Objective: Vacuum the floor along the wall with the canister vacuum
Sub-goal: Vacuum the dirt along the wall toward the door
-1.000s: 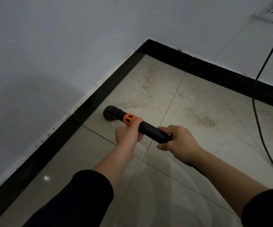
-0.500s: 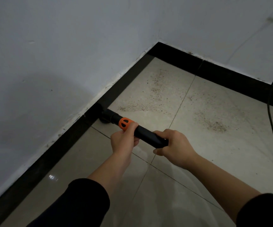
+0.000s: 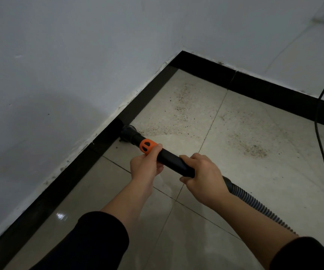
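Head view: my left hand point(image 3: 146, 168) and right hand point(image 3: 204, 178) both grip the wand point(image 3: 169, 158), pointing far-left, nozzle point(image 3: 129, 133) at the skirting point(image 3: 75, 170), left hand nearer, dirt point(image 3: 180, 106) beyond.

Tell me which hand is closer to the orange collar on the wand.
Left. The left hand grips the wand at the orange collar, touching it; the right hand holds the wand farther back, by the ribbed hose.
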`<state>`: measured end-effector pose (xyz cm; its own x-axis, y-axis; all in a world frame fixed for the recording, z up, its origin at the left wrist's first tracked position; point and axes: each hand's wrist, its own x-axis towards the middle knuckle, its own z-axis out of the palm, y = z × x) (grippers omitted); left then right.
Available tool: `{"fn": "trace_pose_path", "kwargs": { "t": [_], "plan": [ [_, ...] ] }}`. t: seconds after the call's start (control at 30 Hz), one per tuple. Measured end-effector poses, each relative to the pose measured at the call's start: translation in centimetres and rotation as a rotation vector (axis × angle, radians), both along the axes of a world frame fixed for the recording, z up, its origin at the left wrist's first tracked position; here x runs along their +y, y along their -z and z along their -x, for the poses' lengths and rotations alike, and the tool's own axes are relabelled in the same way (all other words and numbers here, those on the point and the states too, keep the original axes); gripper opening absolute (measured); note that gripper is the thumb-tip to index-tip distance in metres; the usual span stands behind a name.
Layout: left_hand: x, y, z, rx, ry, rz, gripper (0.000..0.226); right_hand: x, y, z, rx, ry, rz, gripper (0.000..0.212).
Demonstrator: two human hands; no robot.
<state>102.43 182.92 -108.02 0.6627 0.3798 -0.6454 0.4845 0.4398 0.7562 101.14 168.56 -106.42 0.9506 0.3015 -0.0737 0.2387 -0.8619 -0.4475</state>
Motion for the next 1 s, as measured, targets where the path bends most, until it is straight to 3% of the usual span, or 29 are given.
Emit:
{"fn": "trace_pose_path", "kwargs": {
  "t": [0.57,1.0],
  "plan": [
    [-1.2,-0.2,-2.1,0.002,0.007,-0.013,0.021,-0.3,0.2,-0.8,-0.009,0.064,0.012,0.041],
    [-1.6,-0.9,1.7,0.059,-0.129,-0.121,0.025,-0.9,-0.8,0.5,0.178,-0.055,-0.136,0.043]
  ]
}}
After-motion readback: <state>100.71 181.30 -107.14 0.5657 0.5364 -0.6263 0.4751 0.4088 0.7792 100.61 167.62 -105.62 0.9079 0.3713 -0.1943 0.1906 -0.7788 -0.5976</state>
